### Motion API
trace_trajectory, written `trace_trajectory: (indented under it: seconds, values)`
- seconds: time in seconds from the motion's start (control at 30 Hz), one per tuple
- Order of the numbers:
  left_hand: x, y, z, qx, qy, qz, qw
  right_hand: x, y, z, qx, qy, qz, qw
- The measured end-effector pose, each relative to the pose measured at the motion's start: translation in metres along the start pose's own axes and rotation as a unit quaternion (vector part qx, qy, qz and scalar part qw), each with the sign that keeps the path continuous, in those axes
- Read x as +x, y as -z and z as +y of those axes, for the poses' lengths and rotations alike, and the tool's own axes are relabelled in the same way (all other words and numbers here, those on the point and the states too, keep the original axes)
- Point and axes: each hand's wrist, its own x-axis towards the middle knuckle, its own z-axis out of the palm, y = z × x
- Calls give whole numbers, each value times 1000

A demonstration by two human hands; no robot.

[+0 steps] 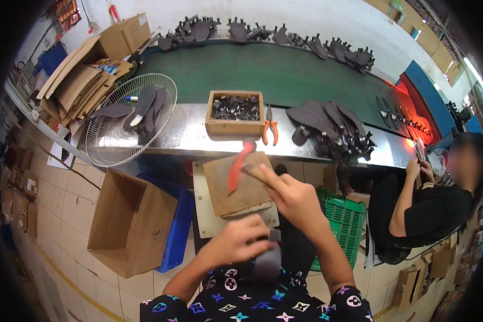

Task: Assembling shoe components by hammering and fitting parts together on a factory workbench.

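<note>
My left hand (244,240) is closed on a dark grey shoe-sole-shaped piece (268,263), blurred, with a small dark block (275,235) at its upper end. My right hand (295,196) grips a short wooden-handled tool (260,173); its dark tip is blurred, so I cannot tell its kind. Beside that tip, a curved red tool (235,174) rests on or over a brown board (220,185). The board lies on a cream-coloured stand (201,214) in front of me.
A wooden box (233,129) of small dark parts and orange-handled pliers (271,131) lie on the metal bench edge, near grey pieces (327,118). A fan grille (94,142) holds more. A carton (129,225), a green crate (341,225) and a seated person (434,209) flank me.
</note>
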Motion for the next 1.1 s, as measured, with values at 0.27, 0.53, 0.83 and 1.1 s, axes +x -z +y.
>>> trace_trajectory:
  seconds: [0.27, 0.53, 0.83, 1.1]
  values:
    - [-28, -8, 48, -211, 119, -7, 970, -20, -19, -2, 346, 57, -167, 922]
    - [-26, -24, 50, -242, 122, -13, 963, -70, -4, -36, 770, -101, -128, 616]
    - [-24, -35, 51, -261, 113, -68, 956, -76, 3, -49, 744, -88, -85, 656]
    - [-24, -41, 52, -310, 158, -92, 933, -91, 9, -56, 729, -131, -53, 670]
